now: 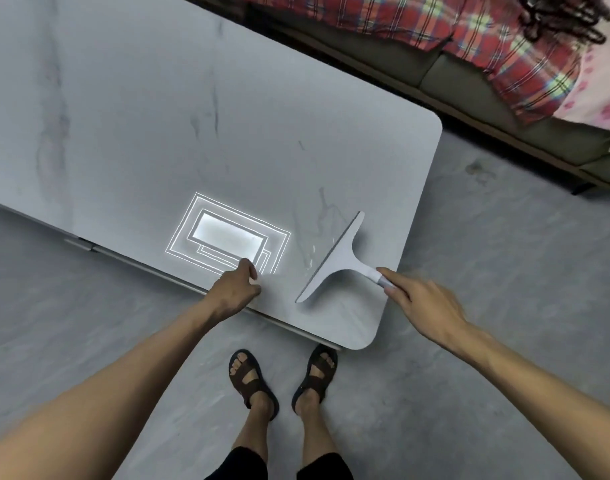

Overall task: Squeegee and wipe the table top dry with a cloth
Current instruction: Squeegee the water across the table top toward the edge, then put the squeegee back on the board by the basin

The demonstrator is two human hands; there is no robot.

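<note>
Squeegee (334, 259): lies flat on table (158, 116), near the front-right corner. Blade long axis runs diagonal, from near-left end to far-right end. Handle sticks out perpendicular to blade, pointing near-right, i.e. straight at R hand (425, 306).

R hand: fingertips touch the handle end; fingers extended, not wrapped, so grip not closed yet. Judged step: pickup of squeegee by R hand. Handle axis is in line w/ R forearm, so only a short forward reach and finger closure is needed.

L hand (236, 289): loosely clenched, resting on table front edge, just left of blade's near end, apart from it. Holds nothing visible. R hand is the nearer one to the handle.

Wet streaks (308, 251): on table just left of blade. Cloth: not in view.

Bright light reflection (227, 235) on table beyond L hand.
</note>
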